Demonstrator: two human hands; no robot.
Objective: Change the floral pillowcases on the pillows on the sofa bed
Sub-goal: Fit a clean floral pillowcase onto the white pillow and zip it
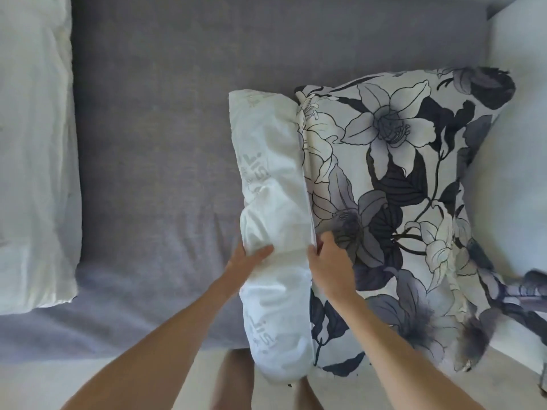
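- Lying on the grey sofa bed, white pillow half out of floral pillowcase, long axis running away from the body.
- Holding the pillow's near part with left hand, grip closed on the white cloth.
- Pinching the pillowcase's open edge with right hand, just beside the left.
- Probably pulling apart sideways next: pillow leftward, case rightward.

home, living or sleeping room | grey sofa bed | pillows
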